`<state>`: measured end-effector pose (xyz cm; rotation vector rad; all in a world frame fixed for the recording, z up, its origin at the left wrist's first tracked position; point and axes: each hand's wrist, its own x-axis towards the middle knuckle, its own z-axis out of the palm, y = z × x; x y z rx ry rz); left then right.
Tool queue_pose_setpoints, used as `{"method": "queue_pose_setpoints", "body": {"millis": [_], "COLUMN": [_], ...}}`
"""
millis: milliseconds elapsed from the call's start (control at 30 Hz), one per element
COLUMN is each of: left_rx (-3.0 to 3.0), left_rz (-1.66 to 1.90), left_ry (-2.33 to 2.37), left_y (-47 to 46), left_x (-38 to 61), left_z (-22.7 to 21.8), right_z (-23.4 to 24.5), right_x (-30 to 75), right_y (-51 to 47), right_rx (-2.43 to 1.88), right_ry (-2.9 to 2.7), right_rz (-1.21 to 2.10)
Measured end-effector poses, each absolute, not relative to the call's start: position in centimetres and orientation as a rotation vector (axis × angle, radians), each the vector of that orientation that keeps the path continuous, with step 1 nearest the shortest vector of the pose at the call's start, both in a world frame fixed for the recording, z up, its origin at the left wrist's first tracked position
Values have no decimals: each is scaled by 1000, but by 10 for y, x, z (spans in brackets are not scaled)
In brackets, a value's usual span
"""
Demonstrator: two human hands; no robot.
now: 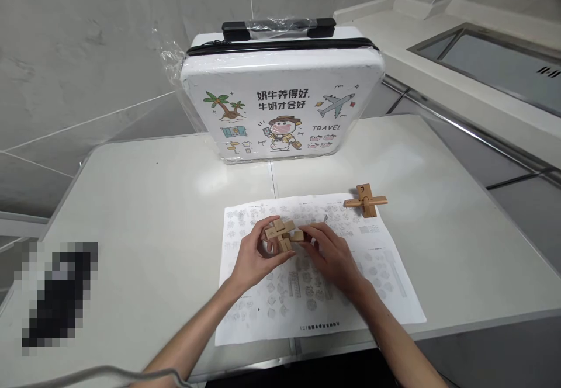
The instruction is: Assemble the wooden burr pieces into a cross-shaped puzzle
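Just above a printed instruction sheet (245, 324), my left hand (258, 253) wraps thumb and fingers round a partly interlocked wooden burr puzzle (280, 233). One of its pieces carries a dark written mark. From the right, my right hand (328, 250) pinches a light wooden puzzle piece (297, 236) at the puzzle's side. That piece touches or sits in the puzzle; I cannot tell how deep it goes. Some fingertips of both hands are hidden behind the wood.
A second, cross-shaped wooden puzzle (366, 201) rests on the sheet's upper right corner. A white cartoon suitcase (283, 84) in clear plastic stands at the back of the table (144, 212). A pixelated dark object (61, 294) lies at left, and a grey cable (105, 370) crosses the lower left.
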<state>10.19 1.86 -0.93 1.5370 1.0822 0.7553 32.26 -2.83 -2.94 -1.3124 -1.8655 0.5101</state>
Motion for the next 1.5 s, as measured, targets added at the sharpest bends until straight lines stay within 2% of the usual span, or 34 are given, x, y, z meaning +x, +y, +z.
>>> {"method": "queue_pose_setpoints", "body": {"millis": [567, 867, 1200, 1500], "left_rx": [1781, 1955, 1833, 1778], "left_rz": [707, 733, 790, 661], "left_ry": [1015, 943, 895, 832], "left_y": [17, 18, 21, 21], "left_x": [102, 101, 101, 100], "left_z": [-10, -12, -5, 1], "right_z": [-27, -22, -21, -17], "right_x": [323, 323, 321, 321], "right_y": [-32, -33, -34, -31], "right_rx": [-1279, -1234, -1300, -1338], "right_ry": [-1932, -1874, -1694, -1671], "right_rz": [476, 581, 721, 1006]}}
